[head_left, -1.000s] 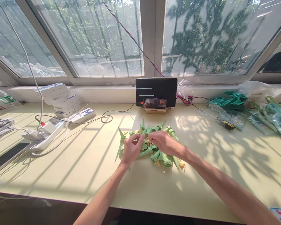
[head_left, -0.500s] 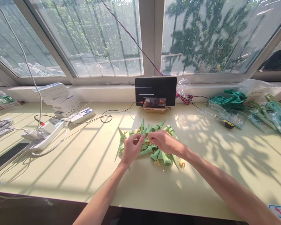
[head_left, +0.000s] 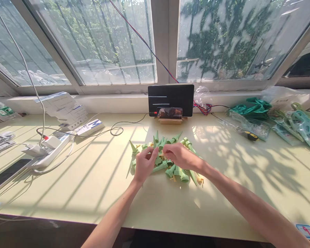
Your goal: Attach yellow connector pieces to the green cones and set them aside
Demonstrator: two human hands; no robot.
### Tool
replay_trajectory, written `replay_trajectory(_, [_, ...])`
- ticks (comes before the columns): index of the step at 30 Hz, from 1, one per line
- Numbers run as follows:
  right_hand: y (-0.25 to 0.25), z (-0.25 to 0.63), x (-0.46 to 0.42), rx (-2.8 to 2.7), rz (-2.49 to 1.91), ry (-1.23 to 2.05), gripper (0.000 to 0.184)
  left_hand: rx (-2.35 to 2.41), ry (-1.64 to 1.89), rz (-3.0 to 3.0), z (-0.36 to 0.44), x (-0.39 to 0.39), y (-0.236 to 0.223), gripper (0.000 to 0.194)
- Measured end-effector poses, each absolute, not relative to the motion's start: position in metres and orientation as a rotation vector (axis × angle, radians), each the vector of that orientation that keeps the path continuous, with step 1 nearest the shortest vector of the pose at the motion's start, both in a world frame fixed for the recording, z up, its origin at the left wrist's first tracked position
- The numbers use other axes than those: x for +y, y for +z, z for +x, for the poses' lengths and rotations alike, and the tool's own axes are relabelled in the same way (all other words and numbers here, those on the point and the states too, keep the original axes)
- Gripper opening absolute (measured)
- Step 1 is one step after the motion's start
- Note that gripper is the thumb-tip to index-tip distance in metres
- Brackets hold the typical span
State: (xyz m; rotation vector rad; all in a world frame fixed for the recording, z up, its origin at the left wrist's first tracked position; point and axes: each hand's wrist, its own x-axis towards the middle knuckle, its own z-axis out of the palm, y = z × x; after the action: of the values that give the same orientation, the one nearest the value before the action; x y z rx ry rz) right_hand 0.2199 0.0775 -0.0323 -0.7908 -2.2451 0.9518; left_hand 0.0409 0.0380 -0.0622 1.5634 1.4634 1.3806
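A heap of several green cone-shaped plastic spikes with small yellow parts among them lies on the pale yellow table. My left hand hovers at the heap's left side with curled fingers, thumb and forefinger pinched together. My right hand rests over the heap's middle, fingers bent and pinched close to the left hand's fingertips. What sits between the fingertips is too small to make out.
A dark tablet with a phone leaning on it stands at the window sill. A white power strip with cables lies to the left, beside stacked papers. Bags of teal items fill the right.
Both hands stayed at the heap; the fingertips drew slightly closer together. The view shifted a little.
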Motion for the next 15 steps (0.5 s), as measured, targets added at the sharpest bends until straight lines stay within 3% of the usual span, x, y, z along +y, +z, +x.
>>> replay_trajectory(5, [-0.025, 0.222, 0.081, -2.148, -0.897, 1.081, 0.011, 1.459, 1.390, 1.550, 0.042, 0.037, -0.062, 0.037])
replay_trajectory(10, [-0.018, 0.227, 0.082, -2.076, -0.983, 1.417, 0.019, 1.444, 1.357, 1.562, 0.043, 0.036, -0.063, 0.036])
replay_trajectory(15, [-0.017, 0.227, 0.082, -2.032, -1.022, 1.436, 0.020, 1.407, 1.337, 1.543, 0.042, 0.037, -0.065, 0.033])
